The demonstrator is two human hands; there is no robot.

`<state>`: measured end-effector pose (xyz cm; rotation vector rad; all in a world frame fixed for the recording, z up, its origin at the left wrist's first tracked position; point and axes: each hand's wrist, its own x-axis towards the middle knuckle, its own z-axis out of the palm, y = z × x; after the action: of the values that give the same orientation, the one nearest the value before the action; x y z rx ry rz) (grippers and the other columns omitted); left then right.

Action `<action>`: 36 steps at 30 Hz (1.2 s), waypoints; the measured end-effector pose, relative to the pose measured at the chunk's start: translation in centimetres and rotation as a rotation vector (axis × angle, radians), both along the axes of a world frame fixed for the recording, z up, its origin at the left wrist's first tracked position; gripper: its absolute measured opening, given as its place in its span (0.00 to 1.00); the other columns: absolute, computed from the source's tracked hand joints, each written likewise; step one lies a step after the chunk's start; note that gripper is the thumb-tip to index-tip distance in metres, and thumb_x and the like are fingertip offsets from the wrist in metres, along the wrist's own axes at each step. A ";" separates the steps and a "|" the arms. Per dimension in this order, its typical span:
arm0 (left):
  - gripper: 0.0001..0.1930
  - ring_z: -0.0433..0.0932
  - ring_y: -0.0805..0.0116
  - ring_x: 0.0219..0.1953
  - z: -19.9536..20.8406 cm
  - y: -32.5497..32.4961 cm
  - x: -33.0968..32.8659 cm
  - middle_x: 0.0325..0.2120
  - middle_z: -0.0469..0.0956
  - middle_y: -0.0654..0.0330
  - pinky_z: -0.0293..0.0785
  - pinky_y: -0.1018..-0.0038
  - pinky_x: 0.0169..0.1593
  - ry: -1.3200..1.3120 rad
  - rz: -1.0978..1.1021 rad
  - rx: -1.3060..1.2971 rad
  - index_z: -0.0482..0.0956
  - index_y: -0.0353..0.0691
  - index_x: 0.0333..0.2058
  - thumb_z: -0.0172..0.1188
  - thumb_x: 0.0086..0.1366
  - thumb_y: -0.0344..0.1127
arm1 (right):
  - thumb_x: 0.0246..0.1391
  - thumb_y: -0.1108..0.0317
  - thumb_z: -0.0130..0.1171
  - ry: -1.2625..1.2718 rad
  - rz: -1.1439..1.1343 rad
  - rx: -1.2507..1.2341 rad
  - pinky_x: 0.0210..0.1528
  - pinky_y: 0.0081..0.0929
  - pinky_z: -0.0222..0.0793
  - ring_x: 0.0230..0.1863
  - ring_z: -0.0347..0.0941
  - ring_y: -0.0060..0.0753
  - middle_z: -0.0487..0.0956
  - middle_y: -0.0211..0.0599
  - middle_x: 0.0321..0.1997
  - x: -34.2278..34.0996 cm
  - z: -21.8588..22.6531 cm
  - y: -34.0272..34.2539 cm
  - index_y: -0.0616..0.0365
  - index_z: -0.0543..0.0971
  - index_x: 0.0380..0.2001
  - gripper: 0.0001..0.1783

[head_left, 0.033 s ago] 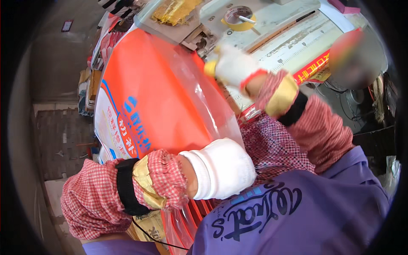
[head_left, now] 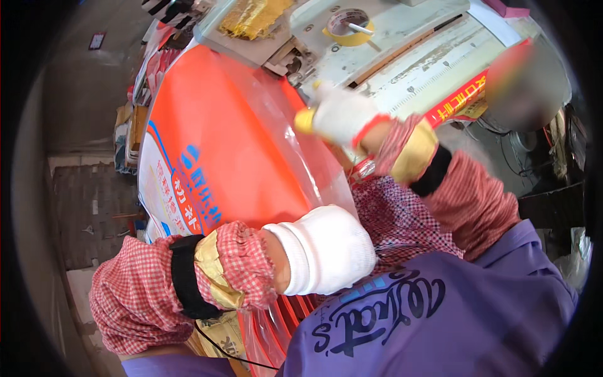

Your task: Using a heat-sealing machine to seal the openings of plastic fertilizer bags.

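The person is wearing white gloves, checked red sleeves and a purple shirt (head_left: 440,314). Both hands are on a big stack of orange plastic bags (head_left: 232,144). The bags are shiny, with blue and white print near the left edge of the stack.

The left hand (head_left: 323,251) is curling shut into a fist at the near edge of the stack, close to the person's body. It is pressing on the bags there, but the glove is hiding the fingers, so I cannot tell if it is pinching a bag.

The right hand (head_left: 342,116) is reaching to the far right edge of the stack. Its fingers are bending around the edge of the top clear-looking bag, and a yellow fingertip is showing at the left side of the glove. It is gripping that edge.

The stack is lying on a work table, and it is covering most of the table's left side. Behind the right hand, a white machine top (head_left: 433,56) is sitting at the far edge. A roll of yellow tape (head_left: 348,26) is resting on it. A gold shiny pile (head_left: 251,17) is lying at the far edge, left of the tape. More red bag edges (head_left: 282,320) are sticking out under the left hand.
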<state>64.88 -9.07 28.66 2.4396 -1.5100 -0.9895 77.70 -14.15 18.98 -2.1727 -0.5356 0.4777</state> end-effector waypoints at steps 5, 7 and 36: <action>0.04 0.72 0.59 0.17 0.4 -0.9 0.1 0.12 0.70 0.58 0.68 0.67 0.21 -0.024 -0.002 0.014 0.72 0.43 0.12 0.54 0.39 0.34 | 0.51 0.64 0.45 -0.223 0.032 -0.133 0.31 0.36 0.71 0.31 0.76 0.47 0.77 0.53 0.30 -4.7 -0.5 0.5 0.66 0.72 0.35 0.15; 0.04 0.72 0.60 0.17 0.6 -1.7 0.1 0.12 0.71 0.58 0.68 0.67 0.21 -0.056 -0.003 0.038 0.73 0.42 0.12 0.54 0.39 0.34 | 0.51 0.65 0.45 -0.192 0.043 -0.196 0.30 0.37 0.71 0.30 0.76 0.47 0.77 0.51 0.29 -4.5 0.2 0.9 0.65 0.73 0.33 0.13; 0.05 0.76 0.59 0.23 3.9 -4.9 1.0 0.15 0.75 0.59 0.71 0.68 0.28 0.194 0.095 0.782 0.80 0.43 0.17 0.55 0.44 0.32 | 0.41 0.67 0.58 -1.274 -1.765 -2.425 0.23 0.40 0.67 0.20 0.69 0.41 0.74 0.42 0.20 0.9 -10.7 12.3 0.55 0.74 0.17 0.06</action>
<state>65.92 -13.97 32.56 2.7017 -1.0462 -2.0223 78.56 -1.86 8.25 1.0152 -1.0452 0.9420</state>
